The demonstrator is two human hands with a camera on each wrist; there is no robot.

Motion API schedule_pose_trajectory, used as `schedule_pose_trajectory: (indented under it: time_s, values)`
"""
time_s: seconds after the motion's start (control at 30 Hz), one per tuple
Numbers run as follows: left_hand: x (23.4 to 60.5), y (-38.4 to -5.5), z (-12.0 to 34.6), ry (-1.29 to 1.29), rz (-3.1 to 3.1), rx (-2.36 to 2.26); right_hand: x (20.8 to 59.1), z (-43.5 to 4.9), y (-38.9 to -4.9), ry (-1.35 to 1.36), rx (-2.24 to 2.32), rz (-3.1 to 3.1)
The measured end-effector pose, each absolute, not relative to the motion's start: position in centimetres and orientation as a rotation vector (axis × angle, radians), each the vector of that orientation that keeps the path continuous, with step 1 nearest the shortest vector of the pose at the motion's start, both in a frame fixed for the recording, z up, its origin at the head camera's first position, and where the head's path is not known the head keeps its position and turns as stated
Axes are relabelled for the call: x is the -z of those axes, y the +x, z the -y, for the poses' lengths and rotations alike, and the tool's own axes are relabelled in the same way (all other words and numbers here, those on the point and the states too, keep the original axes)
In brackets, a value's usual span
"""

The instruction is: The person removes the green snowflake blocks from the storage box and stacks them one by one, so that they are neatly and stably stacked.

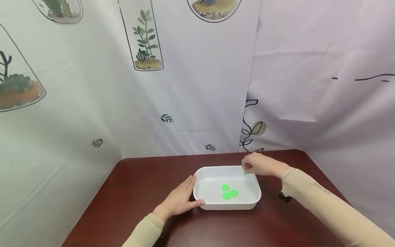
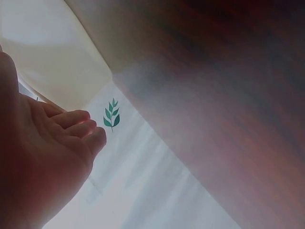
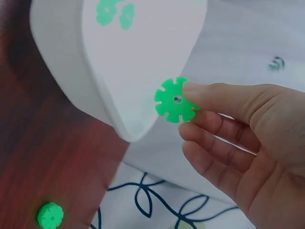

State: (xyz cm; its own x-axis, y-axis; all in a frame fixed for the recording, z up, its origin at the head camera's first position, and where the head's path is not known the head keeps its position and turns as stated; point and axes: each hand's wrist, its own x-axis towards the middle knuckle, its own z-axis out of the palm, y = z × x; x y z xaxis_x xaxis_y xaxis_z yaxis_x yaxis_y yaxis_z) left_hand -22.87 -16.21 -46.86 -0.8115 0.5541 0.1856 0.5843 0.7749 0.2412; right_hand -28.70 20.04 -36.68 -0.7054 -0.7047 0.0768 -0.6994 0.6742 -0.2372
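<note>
A white rectangular tray (image 1: 227, 207) stands on the dark red table, with three green notched plastic discs (image 1: 234, 193) lying on its floor. My left hand (image 1: 180, 197) rests against the tray's left end, fingers straight along the side and thumb at the front rim. Over the tray's far right corner, my right hand (image 1: 257, 164) pinches another green notched disc (image 3: 167, 101) between thumb and index finger. In the right wrist view that disc is seen flat on, with a small hole at its centre. The other fingers of that hand are bent below it.
On the tabletop (image 3: 57, 143) in the right wrist view lies one more green disc (image 3: 50, 215), off the tray's corner. A pale printed cloth (image 1: 197, 85) hangs behind and at both sides of the table. A small black object (image 1: 284, 197) shows under the right wrist.
</note>
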Motion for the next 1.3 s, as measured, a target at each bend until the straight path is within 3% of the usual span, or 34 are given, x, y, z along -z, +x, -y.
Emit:
schedule_pose_trajectory:
  time_s: [0.37,1.3]
  values:
    - [47.0,-22.7,16.2,-0.910,2.872,0.450,35.4,-23.0,-29.0,-1.005,0.709,-2.921]
    - [47.3,-22.9,16.3,-0.886,2.896,0.522,37.0,-28.0,-28.2,-0.508,1.172,-3.198]
